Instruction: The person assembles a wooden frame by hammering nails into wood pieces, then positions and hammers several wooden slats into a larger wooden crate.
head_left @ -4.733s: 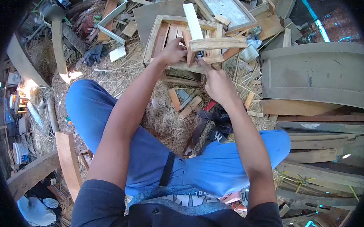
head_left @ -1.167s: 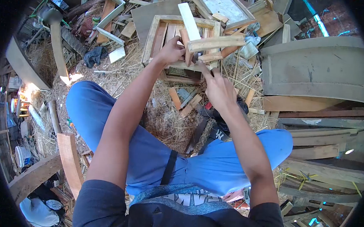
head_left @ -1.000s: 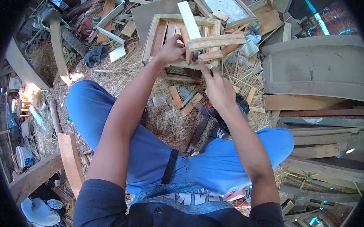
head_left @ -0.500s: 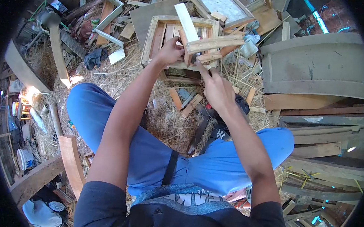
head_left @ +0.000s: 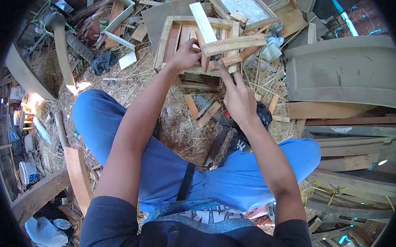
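Note:
At the far side of the wooden frame [head_left: 160, 44], my left hand [head_left: 186, 56] is closed on a narrow reddish wooden piece [head_left: 202, 51] that stands on edge. My right hand [head_left: 240, 96] is below and to the right, fingers apart and index finger stretched toward a small dark object [head_left: 217, 58] beside that piece. What the dark object is, I cannot make out. A pale wooden strip [head_left: 202, 23] slants over the frame. Across its lower end lies a rough wooden bar [head_left: 234, 44], with a short wood block [head_left: 231, 60] beneath it.
Straw and wood offcuts cover the ground [head_left: 179, 136] between my legs. A dark cap [head_left: 239, 145] lies by my right knee. Large grey panels [head_left: 348, 75] and stacked curved boards [head_left: 351, 150] stand at right. A curved wooden piece [head_left: 78, 173] rises at left.
My right hand has shifted slightly down and right, its index finger pulling back a little from the wood. The rough bar has tilted slightly. My left hand stays in place.

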Tool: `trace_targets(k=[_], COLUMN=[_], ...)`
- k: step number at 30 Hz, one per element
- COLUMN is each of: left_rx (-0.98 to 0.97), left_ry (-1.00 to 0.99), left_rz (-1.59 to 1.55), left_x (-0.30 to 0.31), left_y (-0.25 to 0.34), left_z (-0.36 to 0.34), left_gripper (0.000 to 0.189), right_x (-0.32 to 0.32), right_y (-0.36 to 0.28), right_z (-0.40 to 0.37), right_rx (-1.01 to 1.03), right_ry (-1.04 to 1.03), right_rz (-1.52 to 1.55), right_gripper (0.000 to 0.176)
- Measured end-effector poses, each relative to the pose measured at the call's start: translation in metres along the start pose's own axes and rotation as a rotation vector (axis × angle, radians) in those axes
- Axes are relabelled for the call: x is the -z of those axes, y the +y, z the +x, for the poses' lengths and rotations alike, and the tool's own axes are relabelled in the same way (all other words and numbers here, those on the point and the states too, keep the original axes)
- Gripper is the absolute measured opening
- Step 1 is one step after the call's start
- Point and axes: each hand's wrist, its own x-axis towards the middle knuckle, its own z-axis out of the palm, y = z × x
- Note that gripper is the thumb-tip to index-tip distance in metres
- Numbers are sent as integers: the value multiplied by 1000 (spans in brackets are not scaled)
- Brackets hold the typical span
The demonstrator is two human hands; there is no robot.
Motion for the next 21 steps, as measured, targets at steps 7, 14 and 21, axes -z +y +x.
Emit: trace_targets(k=[7,14,21], left_rx=[48,44,-17], left_ry=[-39,-22,-36], left_rz=[-188,-113,-107], left_x=[0,1,-3], left_y=[-8,-6,-6], left_z=[0,-7,-4], left_gripper=[57,52,42], right_x=[-3,-13,-17], right_y=[1,2,7], right_z=[-2,-6,0], right_rx=[-68,-34,-30], right_ry=[-78,-101,-114], right_rz=[-4,-94,-134], right_gripper=[77,83,84])
